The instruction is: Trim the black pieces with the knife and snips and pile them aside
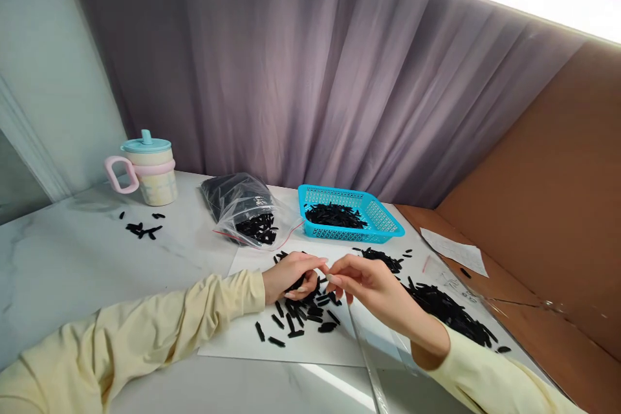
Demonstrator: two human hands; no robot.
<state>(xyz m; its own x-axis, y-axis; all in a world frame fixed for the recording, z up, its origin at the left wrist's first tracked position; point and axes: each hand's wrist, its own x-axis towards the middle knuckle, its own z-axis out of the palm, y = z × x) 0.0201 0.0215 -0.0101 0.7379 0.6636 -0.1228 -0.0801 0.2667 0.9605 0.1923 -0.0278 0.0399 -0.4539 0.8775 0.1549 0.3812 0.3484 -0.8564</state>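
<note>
My left hand [295, 273] is curled above a white sheet [228, 343], palm partly turned up. Small black elongated pieces show between its thumb and fingers. My right hand [361, 281] meets its fingertips, thumb and forefinger pinched together; whatever sits in the pinch is too small to make out. Below both hands a loose pile of black pieces [295, 320] lies scattered on the sheet. Two more heaps are to the right: a small black heap [383, 260] behind my right hand and a larger black heap [446, 310] beside my right wrist.
A clear zip bag [237, 200] of black pieces lies open at the back. Beside it stands a blue plastic basket [383, 233] holding more. At left are a lidded mug [158, 174] and several stray pieces [141, 230]. A paper slip [456, 251] lies near the brown panel.
</note>
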